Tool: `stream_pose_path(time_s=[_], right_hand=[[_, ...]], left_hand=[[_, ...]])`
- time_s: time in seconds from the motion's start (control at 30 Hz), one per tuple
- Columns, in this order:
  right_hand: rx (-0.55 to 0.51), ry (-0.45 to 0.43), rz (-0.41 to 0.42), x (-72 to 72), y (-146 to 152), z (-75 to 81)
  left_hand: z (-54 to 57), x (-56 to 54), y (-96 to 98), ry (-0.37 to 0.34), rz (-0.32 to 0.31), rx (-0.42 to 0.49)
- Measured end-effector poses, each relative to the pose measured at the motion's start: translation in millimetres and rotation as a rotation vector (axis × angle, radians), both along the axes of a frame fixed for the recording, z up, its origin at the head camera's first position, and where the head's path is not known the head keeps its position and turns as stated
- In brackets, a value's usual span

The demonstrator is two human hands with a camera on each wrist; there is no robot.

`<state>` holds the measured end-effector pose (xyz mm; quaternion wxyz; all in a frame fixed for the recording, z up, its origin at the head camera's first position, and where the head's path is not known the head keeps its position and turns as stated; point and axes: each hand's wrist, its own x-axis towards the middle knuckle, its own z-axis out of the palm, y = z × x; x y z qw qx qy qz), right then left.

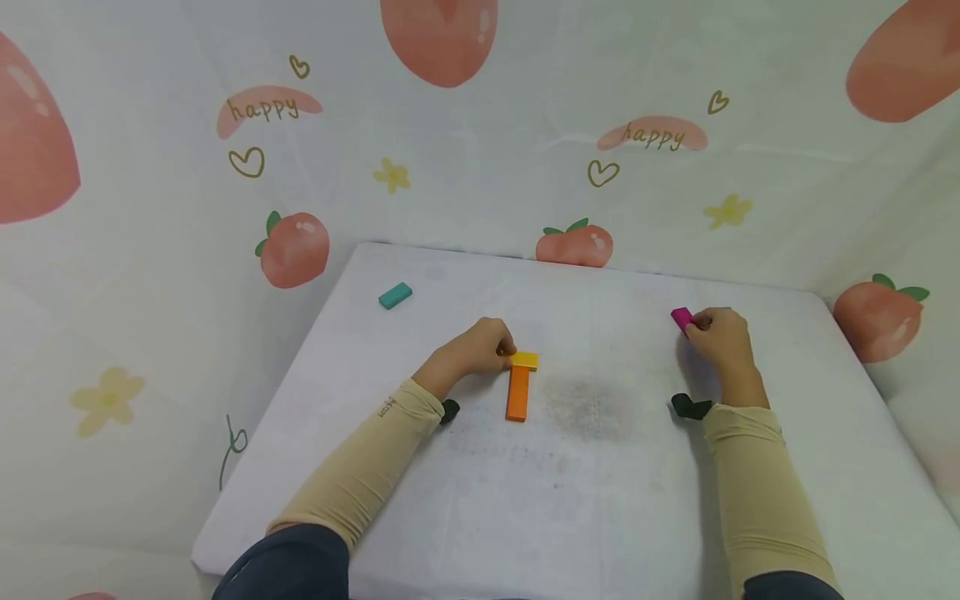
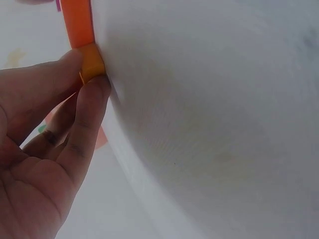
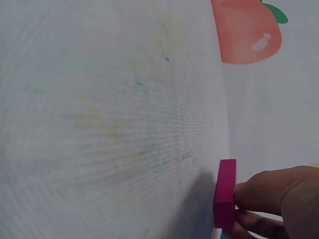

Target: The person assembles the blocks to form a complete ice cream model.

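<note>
My left hand [image 1: 480, 345] pinches the end of a yellow block [image 1: 527, 360] between thumb and fingertip. That block lies crosswise at the far end of an orange block [image 1: 517, 393], the two touching in a T shape on the table. In the left wrist view the thumb and a finger meet at the yellow block [image 2: 92, 62], with the orange block [image 2: 79, 22] beyond it. Over at the right, my right hand [image 1: 722, 337] pinches a magenta block [image 1: 682, 318]. The right wrist view has this block [image 3: 226, 194] close to the white surface, fingers on one side.
A teal block [image 1: 395, 295] lies alone at the far left of the white table [image 1: 600, 508]. Black wrist-camera parts [image 1: 688, 407] stick out beside the wrists. A patterned cloth [image 1: 480, 167] with peaches hangs behind the table.
</note>
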<state>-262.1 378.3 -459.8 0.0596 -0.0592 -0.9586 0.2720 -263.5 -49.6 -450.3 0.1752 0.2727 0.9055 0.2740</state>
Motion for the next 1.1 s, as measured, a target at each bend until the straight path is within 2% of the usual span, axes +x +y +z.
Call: stream_pose_path(time_s=[0.27,0.8,1.1], right_hand=[[-0.022,-0.052,-0.010,-1.3,0.9,-0.3],[-0.001,-0.024,0.000,-4.3,-1.0,0.8],[-0.024,-0.023,0.024,-5.9,-6.6,-5.8]], left_hand=[[0.5,-1.2,-0.5,0.016,-0.007,0.001],[0.2,-1.7,-0.8,0.022,-0.004,0.006],[-0.2,-0.2,-0.3,0.008,0.000,0.000]])
